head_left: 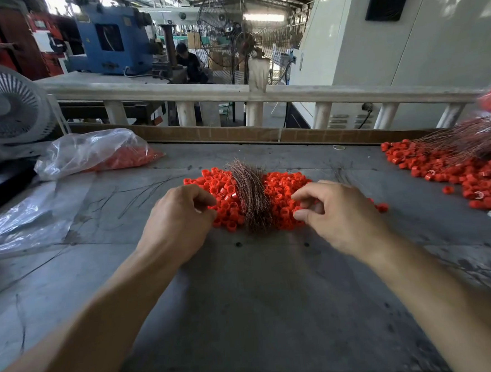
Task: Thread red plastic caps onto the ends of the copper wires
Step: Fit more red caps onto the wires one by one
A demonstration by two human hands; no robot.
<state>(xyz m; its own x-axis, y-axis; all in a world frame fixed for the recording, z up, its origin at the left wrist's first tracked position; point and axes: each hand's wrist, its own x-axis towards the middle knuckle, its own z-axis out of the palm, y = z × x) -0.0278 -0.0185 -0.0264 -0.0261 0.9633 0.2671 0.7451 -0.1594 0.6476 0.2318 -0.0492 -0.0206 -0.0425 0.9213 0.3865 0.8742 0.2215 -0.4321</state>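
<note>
at the far left a round white desk fan with a grey grille [3, 101] stands at the table's edge. just to its right a crumpled clear plastic bag holding orange-red caps [91, 153] lies on the worn grey table top [246, 302], with more loose clear plastic sheet [23, 218] spread in front of it. a few thin dark stray wires [140, 193] lie on the table between the bag and the middle heap.

the left hand [180, 219] comes in palm down, its fingers curled, thumb and fingertips drawn together at the left edge of the heap of small red plastic ring-shaped caps [225, 199]; whether it pinches a cap or a wire i cannot tell. across the middle of that heap lies a thick bundle of fine copper-brown wires [252, 197], running away from the person and fanning out at its far end. the caps lie on both sides of the bundle.

the right hand [336, 208] has its fingers curled too, the tips touching the caps just right of the bundle; what it grips, if anything, i cannot tell.

far right, well apart, a second spread of red caps [453, 177] lies under another sheaf of copper wires [473, 138].
</note>
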